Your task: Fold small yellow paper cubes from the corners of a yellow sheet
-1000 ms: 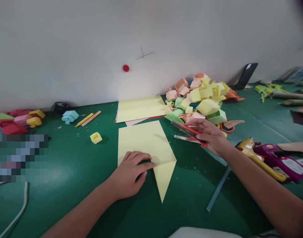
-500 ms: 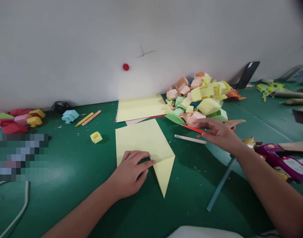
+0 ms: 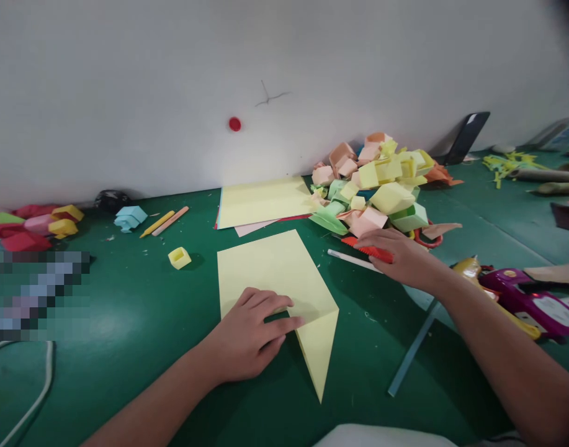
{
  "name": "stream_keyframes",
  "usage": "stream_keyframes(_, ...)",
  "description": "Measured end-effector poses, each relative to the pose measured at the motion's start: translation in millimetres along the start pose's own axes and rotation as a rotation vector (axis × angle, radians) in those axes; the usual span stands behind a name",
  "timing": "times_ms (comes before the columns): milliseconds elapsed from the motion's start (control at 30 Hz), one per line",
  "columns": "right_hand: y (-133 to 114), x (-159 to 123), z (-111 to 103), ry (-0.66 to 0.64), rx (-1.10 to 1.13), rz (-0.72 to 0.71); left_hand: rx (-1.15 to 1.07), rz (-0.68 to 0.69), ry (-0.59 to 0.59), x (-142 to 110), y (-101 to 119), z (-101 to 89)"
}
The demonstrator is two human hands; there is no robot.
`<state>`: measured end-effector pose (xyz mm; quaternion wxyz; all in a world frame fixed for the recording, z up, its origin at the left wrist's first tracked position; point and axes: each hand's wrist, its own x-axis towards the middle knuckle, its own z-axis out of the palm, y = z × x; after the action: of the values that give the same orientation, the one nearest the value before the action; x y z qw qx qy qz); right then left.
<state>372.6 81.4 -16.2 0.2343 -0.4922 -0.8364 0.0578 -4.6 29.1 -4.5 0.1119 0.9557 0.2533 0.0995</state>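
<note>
My left hand lies with fingers spread on a pale yellow sheet of paper, pressing it to the green table. The sheet's right part is folded over, and its point reaches toward the near edge. Away to the right, my right hand has its fingers around a red utility knife with a ridged handle, held just over the table. Fingers cover part of the knife. Close below it lies a white pen, its right end partly hidden by the hand.
Folded paper pieces are heaped behind my right hand, with red scissors handles by them. A paper stack lies against the wall. At right are a blue strip and a purple device. A small yellow paper box sits left.
My right hand has closed further around the red knife and shifted slightly down. The yellow sheet and my left hand have slid a little toward me and to the right.
</note>
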Motion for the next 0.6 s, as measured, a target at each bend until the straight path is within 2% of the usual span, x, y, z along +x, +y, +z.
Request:
stream_keyframes(100, -14, 1, -2, -0.014, 0.033, -0.075, 0.011, -0.016, -0.032, 1, 0, -0.5)
stream_keyframes(200, -37, 2, -2, -0.099, 0.083, -0.134, 0.061, -0.099, -0.054, 1, 1, 0.2)
stream_keyframes(300, -60, 1, 1, -0.182, 0.098, -0.091, 0.118, -0.213, -0.075, 4, 7, 3.3)
stream_keyframes(367, -72, 0, 6, -0.203, 0.105, -0.032, 0.141, -0.291, -0.075, 7, 16, 5.8)
stream_keyframes(467, -84, 0, 15, -0.203, 0.114, -0.018, 0.14, -0.398, -0.056, 12, 35, 8.0)
stream_keyframes(600, -91, 0, 28, -0.184, 0.157, 0.059, 0.062, -0.424, -0.072, 24, 48, 4.6)
